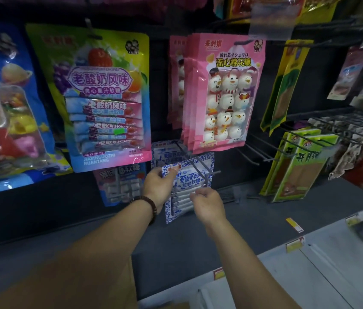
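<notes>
A white-and-blue patterned candy bag (181,197) hangs at a dark metal display hook (200,169) low on the shop rack. My left hand (159,186), with a bead bracelet on the wrist, pinches the bag's top left corner. My right hand (207,202) has curled fingers pinching the bag's right edge, just below the hook's tip. More bags of the same pattern (167,155) hang behind it on the same hook.
A pink snowman marshmallow bag (222,92) hangs directly above, a rainbow yogurt-candy bag (107,97) to the upper left, and green snack packs (296,168) on the right. Bare hooks (254,150) stick out at right. A grey shelf edge (265,255) with yellow price tags runs below.
</notes>
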`<state>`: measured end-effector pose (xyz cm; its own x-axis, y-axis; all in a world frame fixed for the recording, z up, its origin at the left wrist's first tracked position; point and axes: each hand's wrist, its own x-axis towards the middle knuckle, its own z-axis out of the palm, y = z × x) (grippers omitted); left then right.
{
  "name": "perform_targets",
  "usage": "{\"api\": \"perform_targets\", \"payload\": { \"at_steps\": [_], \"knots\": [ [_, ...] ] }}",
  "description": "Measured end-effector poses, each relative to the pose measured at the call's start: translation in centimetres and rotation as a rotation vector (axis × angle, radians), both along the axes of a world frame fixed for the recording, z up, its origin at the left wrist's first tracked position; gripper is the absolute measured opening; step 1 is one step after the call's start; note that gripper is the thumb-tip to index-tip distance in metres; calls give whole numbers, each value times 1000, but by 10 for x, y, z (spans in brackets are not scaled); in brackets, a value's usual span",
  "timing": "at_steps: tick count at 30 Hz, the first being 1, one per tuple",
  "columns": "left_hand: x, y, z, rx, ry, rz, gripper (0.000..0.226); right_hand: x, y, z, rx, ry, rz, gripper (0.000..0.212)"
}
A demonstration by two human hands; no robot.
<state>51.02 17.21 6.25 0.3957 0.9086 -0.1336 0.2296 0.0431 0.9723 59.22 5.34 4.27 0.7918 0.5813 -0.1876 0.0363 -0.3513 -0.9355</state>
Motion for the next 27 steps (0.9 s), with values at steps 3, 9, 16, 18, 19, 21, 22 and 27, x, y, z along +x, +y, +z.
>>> {"api": "perform_targets", "payload": {
  "at_steps": [3,9,16,18,19,21,22,27],
  "knots": [
    [-26,-11,-16,-43,45,-51,60,-28,-1,5,-16,-33,71,12],
    [-126,-47,-13,77,318,-308,12,-81,-18,20,-100,-117,232,14],
    [-286,-95,18,335,664,-653,14,-160,-47,23,-167,-146,441,19],
    [-326,-112,27,381,723,-690,16,-187,-54,9,-202,-114,480,22],
    [-346,-118,27,402,750,-704,15,-201,-57,-1,-230,-102,503,26],
    [-386,-125,25,421,808,-728,10,-228,-62,-24,-292,-102,547,30],
    [-405,-127,23,424,831,-732,8,-241,-65,-36,-311,-101,565,27],
    [-467,-137,-1,362,853,-675,12,-296,-92,-108,-432,38,595,25]
  ]
}}
